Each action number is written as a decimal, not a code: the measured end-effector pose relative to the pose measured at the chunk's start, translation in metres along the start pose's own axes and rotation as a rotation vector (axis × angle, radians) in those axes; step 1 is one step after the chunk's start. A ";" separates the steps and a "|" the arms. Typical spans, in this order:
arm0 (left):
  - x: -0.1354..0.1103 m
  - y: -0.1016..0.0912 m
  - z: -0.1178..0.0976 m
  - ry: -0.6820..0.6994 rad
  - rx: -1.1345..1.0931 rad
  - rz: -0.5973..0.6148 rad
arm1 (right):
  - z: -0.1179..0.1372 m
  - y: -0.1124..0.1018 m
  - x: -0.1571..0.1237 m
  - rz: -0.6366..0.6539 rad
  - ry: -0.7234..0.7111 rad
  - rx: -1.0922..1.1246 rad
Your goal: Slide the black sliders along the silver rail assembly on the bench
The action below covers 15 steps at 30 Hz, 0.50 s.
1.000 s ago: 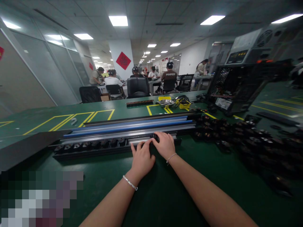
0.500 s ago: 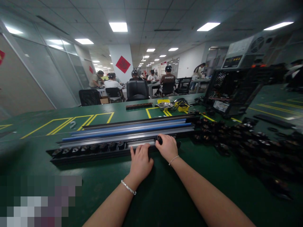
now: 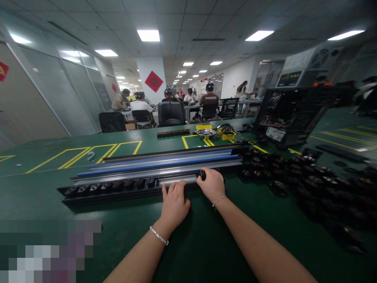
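Versus a second ago: right hand shifted rightward, gap from left hand widened. Right thumb and fingers pinch a small glossy black part at the long black channel; left fingers, extended, unclenched, rest at its near edge, right of rounded dark pieces.

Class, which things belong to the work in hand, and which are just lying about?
In the work: black channel; dark parts inside it; black piece in the right hand; probably the heaped parts.

Seemingly lying about: metal bowl; black cable; computer case.
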<state>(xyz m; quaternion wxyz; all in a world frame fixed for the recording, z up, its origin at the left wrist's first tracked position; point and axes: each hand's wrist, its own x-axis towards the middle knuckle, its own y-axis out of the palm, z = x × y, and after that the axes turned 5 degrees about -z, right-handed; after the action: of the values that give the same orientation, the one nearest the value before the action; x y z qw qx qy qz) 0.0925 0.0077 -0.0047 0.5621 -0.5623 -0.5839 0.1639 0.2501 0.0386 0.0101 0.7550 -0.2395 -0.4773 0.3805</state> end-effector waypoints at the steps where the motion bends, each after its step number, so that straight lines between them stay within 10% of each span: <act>1: 0.000 0.000 0.000 0.000 -0.003 -0.003 | -0.001 0.000 0.000 -0.005 0.006 -0.002; 15: 0.000 -0.002 -0.002 -0.011 0.040 0.007 | -0.011 0.000 0.002 -0.048 0.013 -0.015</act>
<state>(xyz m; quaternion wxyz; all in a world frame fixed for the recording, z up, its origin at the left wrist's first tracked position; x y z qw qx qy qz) 0.0939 0.0065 -0.0024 0.5692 -0.5523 -0.5817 0.1806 0.2606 0.0397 0.0066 0.7651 -0.2361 -0.4809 0.3572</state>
